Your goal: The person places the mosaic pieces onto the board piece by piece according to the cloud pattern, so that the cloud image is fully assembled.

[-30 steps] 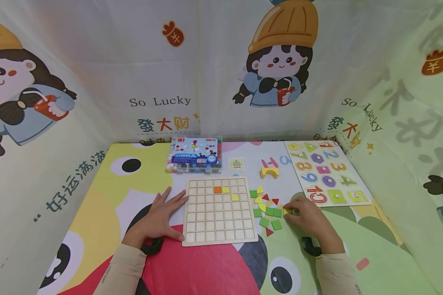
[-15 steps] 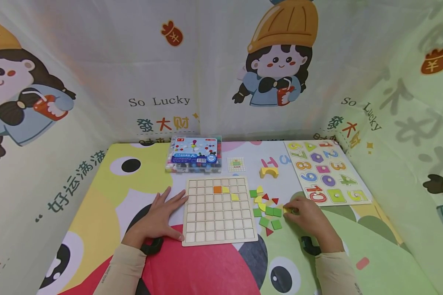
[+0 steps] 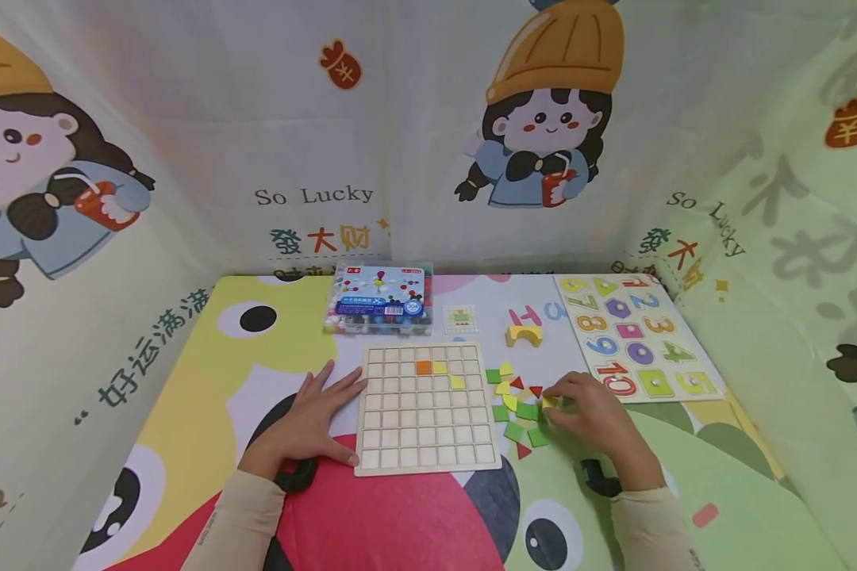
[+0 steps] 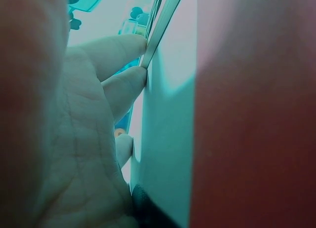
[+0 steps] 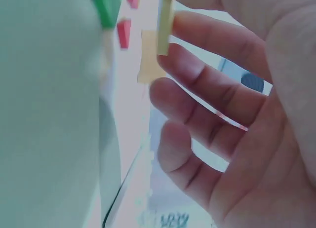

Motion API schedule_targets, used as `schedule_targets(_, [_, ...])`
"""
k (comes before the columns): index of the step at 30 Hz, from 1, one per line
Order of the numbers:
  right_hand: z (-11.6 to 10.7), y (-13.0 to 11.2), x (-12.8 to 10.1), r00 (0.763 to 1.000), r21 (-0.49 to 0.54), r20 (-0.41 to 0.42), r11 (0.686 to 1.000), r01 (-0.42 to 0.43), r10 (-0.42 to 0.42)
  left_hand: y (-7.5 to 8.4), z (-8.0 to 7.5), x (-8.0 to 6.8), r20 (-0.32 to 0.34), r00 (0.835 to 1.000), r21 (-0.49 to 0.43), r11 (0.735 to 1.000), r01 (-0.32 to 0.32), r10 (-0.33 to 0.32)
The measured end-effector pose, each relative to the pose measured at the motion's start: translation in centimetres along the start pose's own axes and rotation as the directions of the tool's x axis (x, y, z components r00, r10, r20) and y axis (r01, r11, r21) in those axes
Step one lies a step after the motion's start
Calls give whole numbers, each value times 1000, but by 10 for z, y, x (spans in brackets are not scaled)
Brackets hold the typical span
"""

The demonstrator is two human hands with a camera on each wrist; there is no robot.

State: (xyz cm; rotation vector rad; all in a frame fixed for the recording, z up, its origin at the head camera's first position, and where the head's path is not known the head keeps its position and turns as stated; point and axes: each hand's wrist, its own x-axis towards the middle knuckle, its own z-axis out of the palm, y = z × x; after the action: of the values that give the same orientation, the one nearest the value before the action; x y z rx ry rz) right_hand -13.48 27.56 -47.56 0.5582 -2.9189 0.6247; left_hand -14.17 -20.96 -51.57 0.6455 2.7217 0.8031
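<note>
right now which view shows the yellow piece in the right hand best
The right wrist view: the yellow piece shows large, edge-on, pinched at the right hand's fingertips. The head view shows only a small yellow speck. The left wrist view misses it.

Bead box (image 3: 378, 300), pattern card (image 3: 461, 319), yellow arch block (image 3: 524, 335), number puzzle (image 3: 636, 337)

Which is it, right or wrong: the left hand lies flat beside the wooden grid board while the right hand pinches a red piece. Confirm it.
Wrong in one respect. The right hand pinches a yellow piece, not red, as the right wrist view shows. The left hand does lie flat beside the wooden grid board.
</note>
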Motion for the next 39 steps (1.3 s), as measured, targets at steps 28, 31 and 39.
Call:
schedule_targets(28, [44,-92,68,963,-140,208,969,206,-175,5,-2,-3,4,1000,0,1000,8,-8])
schedule_targets(31, [48,-96,72,959,-142,212,965,219,-186,4,-2,-3,3,1000,3,1000,8,-8])
schedule_targets(39, [55,-102,74,956,-168,260,969,182,-134,4,-1,-2,1,1000,6,1000,3,-3])
